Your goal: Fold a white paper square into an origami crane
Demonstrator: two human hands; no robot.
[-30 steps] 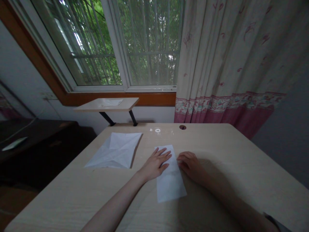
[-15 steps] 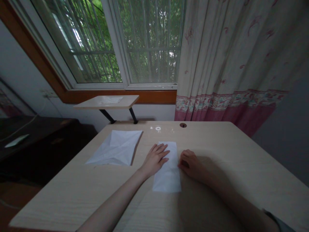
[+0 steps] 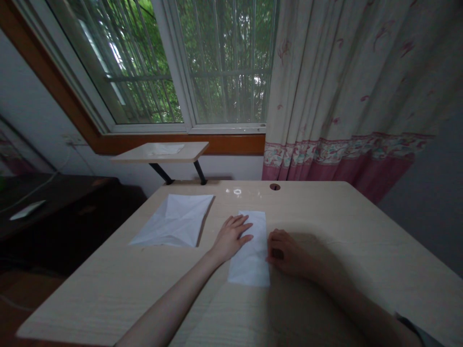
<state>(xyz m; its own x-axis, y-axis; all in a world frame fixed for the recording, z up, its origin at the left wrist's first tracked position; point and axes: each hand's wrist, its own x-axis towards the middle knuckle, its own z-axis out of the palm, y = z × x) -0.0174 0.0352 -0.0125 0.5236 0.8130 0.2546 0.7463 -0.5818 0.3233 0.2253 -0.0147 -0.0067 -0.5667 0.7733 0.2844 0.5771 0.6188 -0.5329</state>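
A folded white paper (image 3: 251, 265), a tall narrow rectangle, lies flat on the table in front of me. My left hand (image 3: 233, 236) rests on its left side, palm down, with the fingers spread across the upper half. At the right edge of this paper is my right hand (image 3: 285, 253). Its fingers are curled, and the thumb and fingertips touch the edge. To the left, a larger white sheet (image 3: 177, 221) with crossing creases lies apart from both hands.
The light wooden table (image 3: 343, 231) has a round cable hole (image 3: 275, 187) near its back edge. A small raised shelf (image 3: 195, 152) on black legs stands at the back left, with a white sheet (image 3: 168, 149) on it. Behind are a window and a curtain (image 3: 307, 96).
My right hand has slid slightly toward me along the paper's right edge, its fingers still curled. The left hand stays spread on the paper.
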